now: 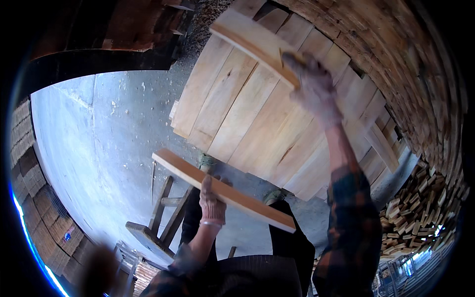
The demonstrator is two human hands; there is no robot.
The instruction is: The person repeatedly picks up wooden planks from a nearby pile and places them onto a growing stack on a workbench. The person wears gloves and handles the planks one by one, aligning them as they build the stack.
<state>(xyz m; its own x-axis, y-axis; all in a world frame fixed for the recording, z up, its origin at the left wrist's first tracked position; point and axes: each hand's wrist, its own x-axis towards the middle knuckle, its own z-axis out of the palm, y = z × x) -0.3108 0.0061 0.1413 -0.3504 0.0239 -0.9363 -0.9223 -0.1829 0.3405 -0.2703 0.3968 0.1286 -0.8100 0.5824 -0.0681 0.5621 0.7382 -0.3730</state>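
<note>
My left hand (210, 200), in a pale knit glove, is closed around the middle of a narrow wooden board (255, 205) held slantwise above my legs. Ahead and to the right, my gloved right hand (316, 84), smeared by motion, grips the near end of a second wooden board (250, 39). That board lies over the far part of a stack of pale planks (257, 114) set side by side; whether it touches them I cannot tell. A small thin yellowish mark or object shows by the right fingertips, too blurred to name.
A wall of stacked timber (396, 64) curves along the right. Many short wood offcuts (413, 215) are heaped at the lower right. A wooden trestle (161, 213) stands by my left leg on the grey concrete floor (114, 133). Dark sheets (109, 34) lie at the upper left.
</note>
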